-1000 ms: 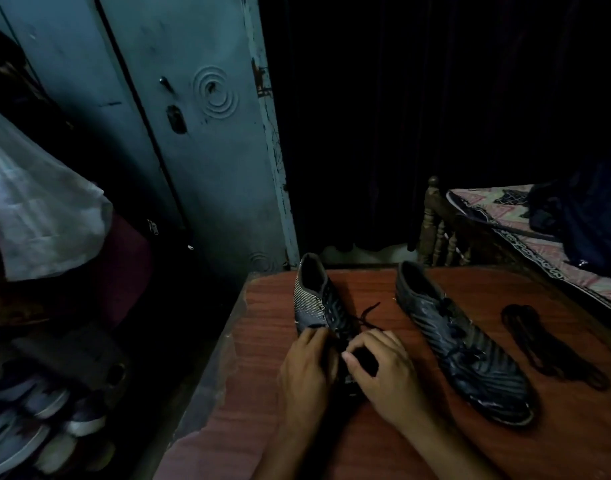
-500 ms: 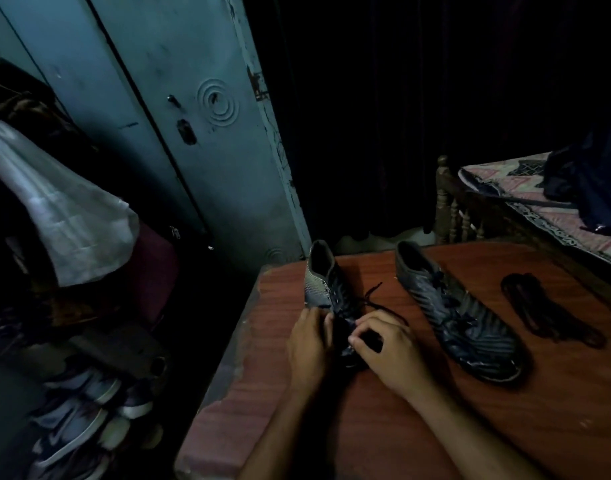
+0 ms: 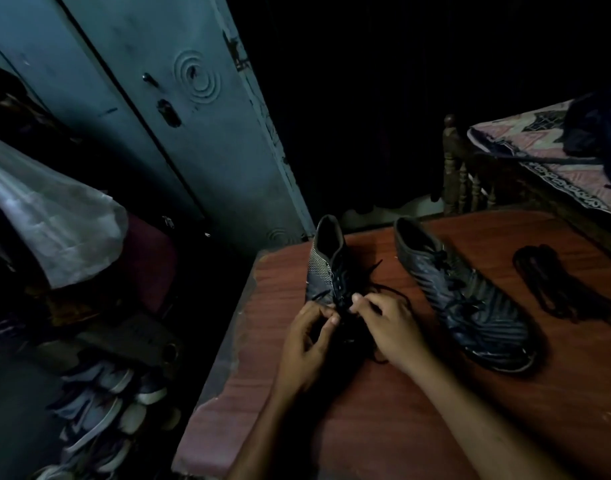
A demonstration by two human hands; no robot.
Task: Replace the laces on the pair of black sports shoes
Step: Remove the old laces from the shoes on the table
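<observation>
Left hand (image 3: 309, 336) curled over the midfoot of the left shoe (image 3: 326, 271), thumb and forefinger pressed together at the lacing, seemingly pinching the black lace (image 3: 388, 291), though too dark there to be sure. Right hand (image 3: 388, 329) likewise curled, fingertips pinched on the same lace just right of the left hand's, knuckles up. Lace looping out to the right of both hands, one loose end pointing far-right over the worktop (image 3: 366, 427). No brand or writing legible anywhere; only pale stripes along the left shoe's side. Left shoe partly under both hands, heel opening at the far end, toe hidden beneath the palms. Right shoe (image 3: 459, 296) just right of the right hand, apart from it, laced, toe toward the near right. Spare black laces (image 3: 567, 289) bundled farther right on the worktop. Blue door (image 3: 179, 109) far left, bed (image 3: 546, 161) far right, more shoes (image 3: 99, 417) on the floor at near left.
</observation>
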